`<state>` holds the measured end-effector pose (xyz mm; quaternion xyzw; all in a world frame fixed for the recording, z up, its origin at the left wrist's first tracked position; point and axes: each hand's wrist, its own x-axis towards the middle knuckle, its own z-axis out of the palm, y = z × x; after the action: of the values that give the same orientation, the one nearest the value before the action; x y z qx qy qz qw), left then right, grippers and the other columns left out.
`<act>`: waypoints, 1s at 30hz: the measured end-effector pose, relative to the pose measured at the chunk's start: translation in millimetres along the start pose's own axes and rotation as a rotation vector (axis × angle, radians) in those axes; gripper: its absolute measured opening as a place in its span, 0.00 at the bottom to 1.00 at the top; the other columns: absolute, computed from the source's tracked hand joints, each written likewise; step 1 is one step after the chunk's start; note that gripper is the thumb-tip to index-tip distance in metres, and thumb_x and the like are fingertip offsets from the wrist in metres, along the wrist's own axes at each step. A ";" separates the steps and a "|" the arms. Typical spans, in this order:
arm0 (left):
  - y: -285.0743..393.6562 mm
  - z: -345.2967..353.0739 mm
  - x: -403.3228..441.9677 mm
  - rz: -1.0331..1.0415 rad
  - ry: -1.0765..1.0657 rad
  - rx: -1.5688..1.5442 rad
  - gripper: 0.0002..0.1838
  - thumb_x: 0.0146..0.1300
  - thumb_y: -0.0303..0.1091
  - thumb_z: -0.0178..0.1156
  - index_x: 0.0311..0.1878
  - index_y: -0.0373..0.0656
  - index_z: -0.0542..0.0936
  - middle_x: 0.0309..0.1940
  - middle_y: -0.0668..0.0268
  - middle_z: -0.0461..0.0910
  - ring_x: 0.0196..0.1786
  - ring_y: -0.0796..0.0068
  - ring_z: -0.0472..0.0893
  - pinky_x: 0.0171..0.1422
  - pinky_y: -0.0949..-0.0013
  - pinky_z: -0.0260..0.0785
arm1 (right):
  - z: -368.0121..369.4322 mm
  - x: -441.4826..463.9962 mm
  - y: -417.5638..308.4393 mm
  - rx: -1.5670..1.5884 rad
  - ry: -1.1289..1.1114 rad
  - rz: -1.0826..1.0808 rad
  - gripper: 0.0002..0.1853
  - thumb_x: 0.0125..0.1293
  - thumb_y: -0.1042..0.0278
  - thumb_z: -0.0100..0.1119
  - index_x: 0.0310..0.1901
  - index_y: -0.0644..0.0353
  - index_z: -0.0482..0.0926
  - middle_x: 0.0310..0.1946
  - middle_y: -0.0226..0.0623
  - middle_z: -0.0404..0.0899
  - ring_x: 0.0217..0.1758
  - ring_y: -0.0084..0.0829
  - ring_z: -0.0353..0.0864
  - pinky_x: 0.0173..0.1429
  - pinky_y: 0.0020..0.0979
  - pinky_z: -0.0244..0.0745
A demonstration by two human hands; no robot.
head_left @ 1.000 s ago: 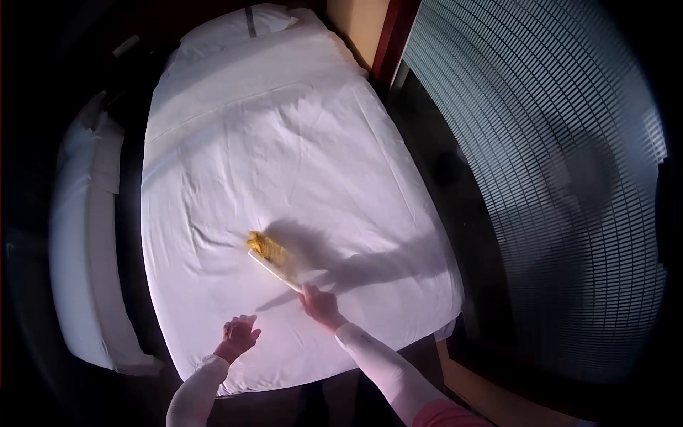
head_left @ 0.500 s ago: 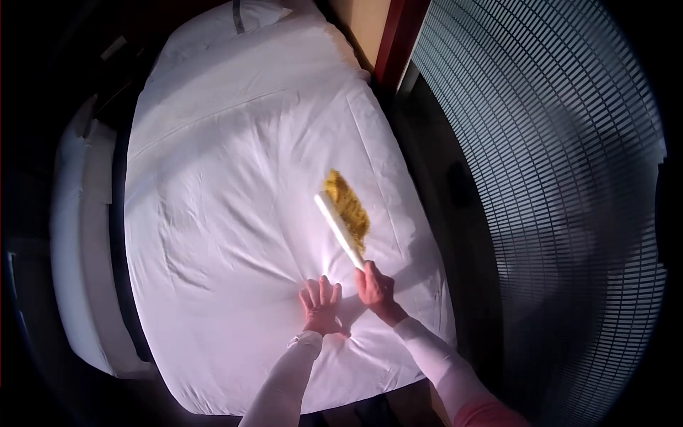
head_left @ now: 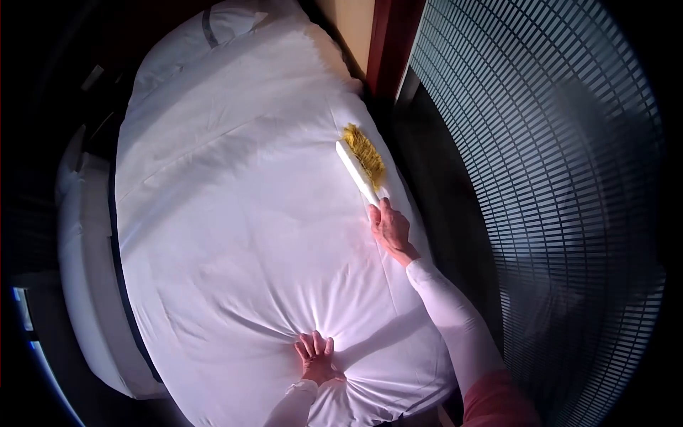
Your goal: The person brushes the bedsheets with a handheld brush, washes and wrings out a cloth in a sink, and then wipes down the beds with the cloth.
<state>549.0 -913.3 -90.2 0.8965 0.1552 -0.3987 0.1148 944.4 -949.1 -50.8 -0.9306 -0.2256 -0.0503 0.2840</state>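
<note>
A bed brush [head_left: 364,158] with a white back and yellow bristles is held by its handle in my right hand [head_left: 391,229], near the right side of the bed. Its bristles face right, against or just over the white sheet [head_left: 249,192]; I cannot tell whether they touch. My left hand [head_left: 316,357] presses down flat on the sheet near the front of the bed, fingers spread. Creases fan out in the cloth around it.
A pillow [head_left: 188,43] with a grey stripe lies at the bed's far end. To the left stands a second white padded piece [head_left: 92,285] beyond a dark gap. A slatted blind [head_left: 555,178] and a dark red post [head_left: 393,50] border the right side.
My right hand has moved the brush forward and to the right. My left hand still presses the sheet and appears lower in view. More creases radiate from it.
</note>
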 end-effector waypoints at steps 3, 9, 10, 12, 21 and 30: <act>-4.1 6.2 6.9 -0.011 -0.035 0.035 0.72 0.32 0.74 0.68 0.78 0.53 0.43 0.76 0.44 0.24 0.72 0.25 0.18 0.67 0.22 0.12 | -28.2 73.1 -18.6 0.052 0.181 -0.195 0.13 0.70 0.58 0.54 0.33 0.58 0.68 0.19 0.43 0.76 0.22 0.48 0.79 0.26 0.44 0.74; -7.7 36.4 17.5 -0.029 -0.058 0.037 0.69 0.34 0.73 0.67 0.77 0.55 0.45 0.76 0.42 0.24 0.71 0.24 0.16 0.66 0.22 0.10 | -13.1 223.9 -52.9 0.316 0.523 -0.309 0.16 0.74 0.52 0.45 0.36 0.58 0.67 0.25 0.53 0.77 0.30 0.57 0.78 0.31 0.50 0.73; -9.6 32.7 13.1 -0.019 -0.036 0.025 0.69 0.34 0.73 0.67 0.77 0.54 0.46 0.76 0.41 0.24 0.71 0.24 0.16 0.65 0.22 0.09 | 6.2 247.0 -45.5 0.269 0.445 -0.152 0.21 0.72 0.47 0.46 0.34 0.59 0.68 0.26 0.51 0.79 0.30 0.58 0.78 0.33 0.51 0.74; -12.1 48.9 18.3 -0.031 -0.052 0.051 0.68 0.34 0.74 0.67 0.76 0.53 0.49 0.76 0.40 0.27 0.71 0.22 0.18 0.66 0.21 0.12 | 86.9 239.0 20.0 0.176 0.220 0.204 0.26 0.69 0.42 0.46 0.28 0.60 0.68 0.26 0.48 0.80 0.31 0.56 0.80 0.34 0.49 0.76; -15.2 51.8 23.5 -0.029 -0.034 0.128 0.69 0.34 0.76 0.66 0.75 0.46 0.49 0.74 0.36 0.30 0.69 0.17 0.20 0.64 0.18 0.15 | 123.8 62.6 183.0 0.376 -0.513 0.416 0.23 0.68 0.50 0.45 0.56 0.57 0.75 0.53 0.45 0.77 0.54 0.40 0.76 0.55 0.39 0.70; -8.8 37.9 17.8 -0.057 -0.054 0.115 0.71 0.33 0.78 0.65 0.76 0.45 0.48 0.74 0.35 0.25 0.69 0.18 0.18 0.64 0.18 0.13 | 2.9 29.2 108.9 0.625 0.149 0.222 0.27 0.71 0.43 0.47 0.32 0.64 0.74 0.26 0.51 0.77 0.29 0.49 0.78 0.35 0.43 0.71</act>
<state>531.2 -914.3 -129.1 0.8857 0.1545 -0.4342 0.0558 1019.3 -1016.4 -101.9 -0.8110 -0.1062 -0.0155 0.5751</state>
